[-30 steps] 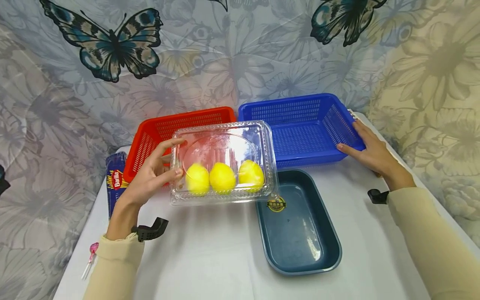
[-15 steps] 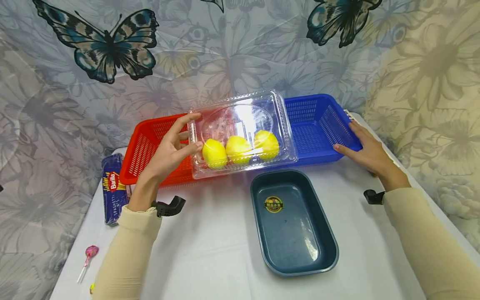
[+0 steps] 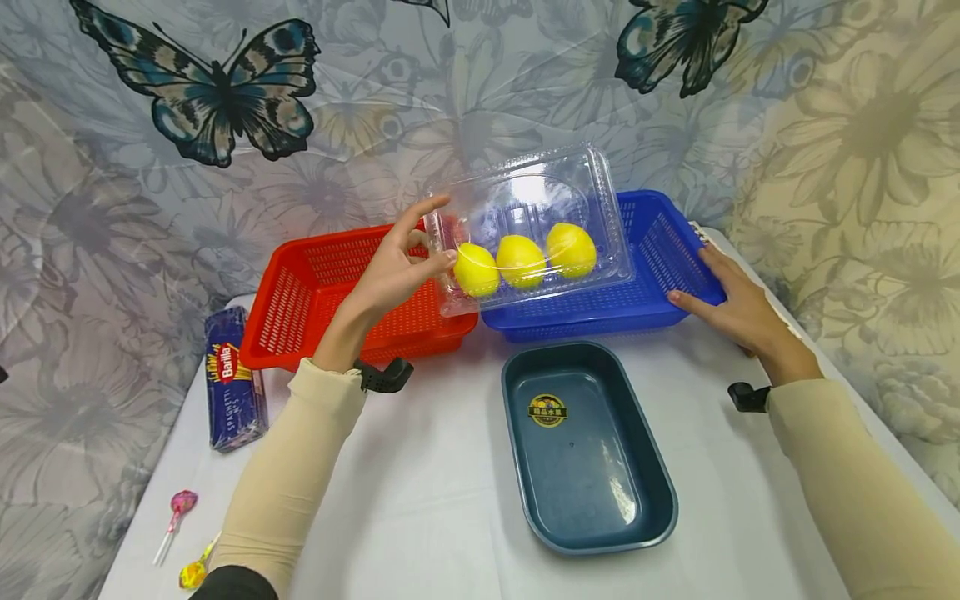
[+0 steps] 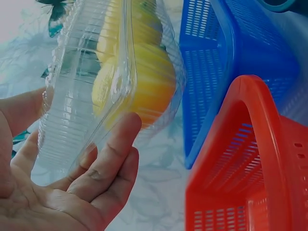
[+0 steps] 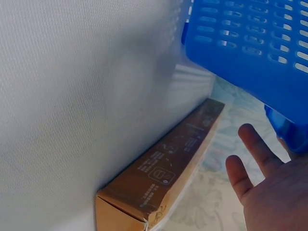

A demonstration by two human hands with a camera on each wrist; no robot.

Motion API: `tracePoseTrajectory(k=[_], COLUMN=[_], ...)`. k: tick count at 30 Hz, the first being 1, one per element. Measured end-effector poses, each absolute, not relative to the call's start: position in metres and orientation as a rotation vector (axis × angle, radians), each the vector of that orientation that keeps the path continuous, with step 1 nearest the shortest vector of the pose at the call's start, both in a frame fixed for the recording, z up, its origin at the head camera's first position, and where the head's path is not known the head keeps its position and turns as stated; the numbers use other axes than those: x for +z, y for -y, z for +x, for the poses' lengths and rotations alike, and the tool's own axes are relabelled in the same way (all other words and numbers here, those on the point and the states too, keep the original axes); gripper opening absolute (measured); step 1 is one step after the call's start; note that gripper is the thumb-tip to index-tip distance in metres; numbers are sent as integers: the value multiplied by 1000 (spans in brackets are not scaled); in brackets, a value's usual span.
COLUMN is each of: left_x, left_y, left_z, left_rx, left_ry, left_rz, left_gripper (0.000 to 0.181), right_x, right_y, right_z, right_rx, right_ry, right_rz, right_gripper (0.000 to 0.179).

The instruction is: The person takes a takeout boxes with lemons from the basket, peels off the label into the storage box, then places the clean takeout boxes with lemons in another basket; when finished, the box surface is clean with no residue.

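Observation:
My left hand (image 3: 397, 260) grips a clear plastic clamshell container (image 3: 525, 187) by its left edge, thumb in front. Three yellow lemon-like fruits (image 3: 521, 262) lie along its lower side. The container is tilted and held over the blue basket (image 3: 570, 315), overlapping its left part in the head view. Up close in the left wrist view, fingers (image 4: 108, 161) press against the container's ribbed wall. My right hand (image 3: 738, 304) holds the blue basket's right end, its thumb on the rim. Two of its fingers (image 5: 260, 149) extend free of the basket in the right wrist view.
A red basket (image 3: 296, 308) stands left of the blue one. In front is a dark blue-green tray (image 3: 577, 467). A spaghetti pack (image 3: 234, 392) and two lollipops, one pink (image 3: 182, 502), one yellow (image 3: 193, 573), lie left. A brown box (image 5: 163, 168) lies behind my right hand.
My left hand has carried the fruit container up and to the right, from over the red basket and tray to over the blue basket. My right hand has stayed at the blue basket.

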State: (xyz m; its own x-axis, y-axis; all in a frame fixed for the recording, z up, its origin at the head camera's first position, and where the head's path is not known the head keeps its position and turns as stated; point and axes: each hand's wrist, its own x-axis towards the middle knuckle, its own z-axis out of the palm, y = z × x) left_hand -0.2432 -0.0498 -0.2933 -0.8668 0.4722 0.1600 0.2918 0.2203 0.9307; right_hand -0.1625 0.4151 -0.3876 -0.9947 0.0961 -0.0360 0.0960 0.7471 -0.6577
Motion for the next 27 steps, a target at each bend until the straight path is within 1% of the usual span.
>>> tracePoseTrajectory(k=[14, 27], left_x=[-298, -296], left_y=[8, -19], left_z=[-276, -303], left_rx=[1635, 1499], left_ry=[-2361, -2278], left_rz=[732, 678], left_gripper=[71, 67], right_x=[-386, -388], right_y=[-418, -416], right_z=[-161, -161], right_rx=[1114, 1121], right_ry=[2915, 2933], right_rz=[-180, -192], right_gripper=[101, 101])
